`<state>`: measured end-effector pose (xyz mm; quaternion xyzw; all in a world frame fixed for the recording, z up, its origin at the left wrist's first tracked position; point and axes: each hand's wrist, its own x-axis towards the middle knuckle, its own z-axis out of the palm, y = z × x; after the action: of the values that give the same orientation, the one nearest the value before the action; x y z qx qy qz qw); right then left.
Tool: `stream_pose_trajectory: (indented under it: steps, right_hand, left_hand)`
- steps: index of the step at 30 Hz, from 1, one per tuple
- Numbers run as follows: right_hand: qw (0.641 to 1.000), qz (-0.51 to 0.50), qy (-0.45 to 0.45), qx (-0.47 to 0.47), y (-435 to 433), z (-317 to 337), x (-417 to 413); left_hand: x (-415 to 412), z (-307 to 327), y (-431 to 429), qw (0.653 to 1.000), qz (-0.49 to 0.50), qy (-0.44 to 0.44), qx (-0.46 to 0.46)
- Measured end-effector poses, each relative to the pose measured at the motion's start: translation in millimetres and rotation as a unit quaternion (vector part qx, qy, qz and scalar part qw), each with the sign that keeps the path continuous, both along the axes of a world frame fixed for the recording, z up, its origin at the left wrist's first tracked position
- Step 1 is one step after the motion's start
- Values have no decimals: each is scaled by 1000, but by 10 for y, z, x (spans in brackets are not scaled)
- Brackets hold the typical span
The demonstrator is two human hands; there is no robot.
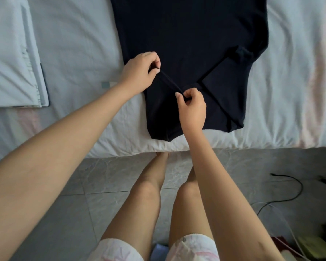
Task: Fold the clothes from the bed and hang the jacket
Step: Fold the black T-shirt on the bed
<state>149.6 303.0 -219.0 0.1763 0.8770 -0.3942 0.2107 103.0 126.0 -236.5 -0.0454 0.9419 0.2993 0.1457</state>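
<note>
My left grip [139, 72] is pressed together, thumb and forefinger pinching a thin ridge of the dark navy top [186, 34], with the other fingers curled in behind. My right grip [192, 110] pinches the same ridge nearer to me, thumb against curled fingers, so a narrow strip of cloth is drawn taut on a slant between the two and lifted a little off the rest of the fabric. The top lies spread flat on the bed [290, 91], running from my grips away to the far edge of the view, its near end just short of the mattress edge. To the right of my right grip a flap of the same cloth lies folded diagonally inward over the body of the top; I cannot tell for sure whether it is a sleeve. The white sheet is creased all round the garment. Well off to the left a white pillow [9, 53] rests on the bed, apart from the top, with a small pale label [107, 84] on the sheet between the two. Below the mattress edge my bare legs stand on the grey tiled floor [111, 176], and a black cable [294, 189] curls over the tiles at the right.
</note>
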Motion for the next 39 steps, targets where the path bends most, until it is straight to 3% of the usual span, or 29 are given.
stream_pose_trajectory:
  steps: [5,9,15,17,19,20,22,23,25,26,29,33,35,39]
  right_hand:
    - [997,-64,16,-36,-23,-25,-23]
    - [999,-42,13,-15,-2,-32,-54]
    - [999,23,10,20,16,-9,-136]
    - [999,36,5,24,23,-28,-160]
    - [998,32,17,49,-45,-52,-116]
    - [992,46,74,89,-93,-91,-62]
    - [949,171,218,149,-179,-164,37]
    - [906,300,256,156,-181,-219,89]
    - [794,535,231,172,-59,-330,142]
    - [769,580,197,183,49,-355,128]
    - [772,579,193,179,399,-285,37]
    - [658,676,285,170,1098,-168,70]
    - [653,676,273,207,1517,-195,24]
    - [693,641,195,264,2020,-211,-187]
  left_hand:
    - [97,-62,2,998,27,58,17]
    - [94,-79,-11,995,34,94,0]
    - [365,18,55,956,-106,257,-98]
    - [575,-38,89,951,-182,205,-144]
    - [750,-78,71,947,-234,61,-211]
    - [795,-87,75,945,-239,-9,-225]
    - [817,-88,155,944,-227,-70,-229]
    - [810,-99,217,947,-218,-72,-225]
    - [795,-92,319,948,-206,-70,-234]
    - [805,-94,352,947,-200,-73,-240]
    - [912,-52,406,953,-202,-53,-218]
    - [1294,-51,399,925,-306,-1,-226]
    - [1467,-79,351,918,-321,12,-233]
    - [1522,-85,363,915,-315,36,-249]
